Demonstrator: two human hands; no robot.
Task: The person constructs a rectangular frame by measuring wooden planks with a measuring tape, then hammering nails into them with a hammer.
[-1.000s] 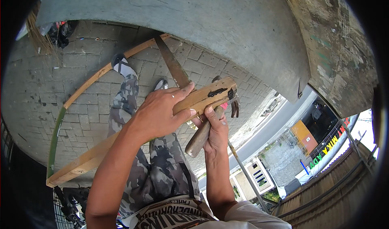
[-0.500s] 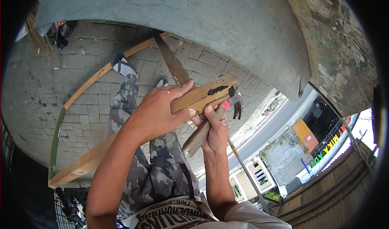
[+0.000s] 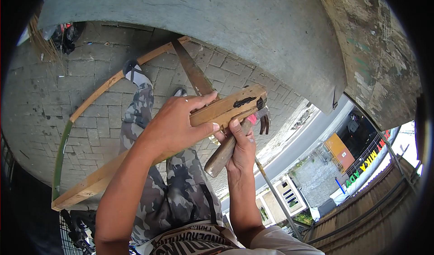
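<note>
My left hand (image 3: 178,121) wraps round a wooden beam (image 3: 230,107) close to its end, thumb on the near side and fingers over the far edge. Dark holes and black marks show on that end. In my right hand (image 3: 242,149) is a claw hammer (image 3: 222,158), gripped by its worn wooden handle, thumb tip right at the beam's lower edge. Something pink shows by the hammer's dark claw head, which sits partly behind the beam. The beam is one side of a wooden frame, with a brown bar (image 3: 194,70) running away from near my left fingers.
A shoe rests at the frame's far bar (image 3: 97,94); a green bar (image 3: 62,151) closes its left side. A large grey panel (image 3: 203,11) spans the top, beside a weathered board (image 3: 379,51). A black bag (image 3: 68,42) lies on the paving (image 3: 101,137). A road runs at right.
The beam end and the hammer have shifted very slightly right and down in view. Both hands keep the same grip.
</note>
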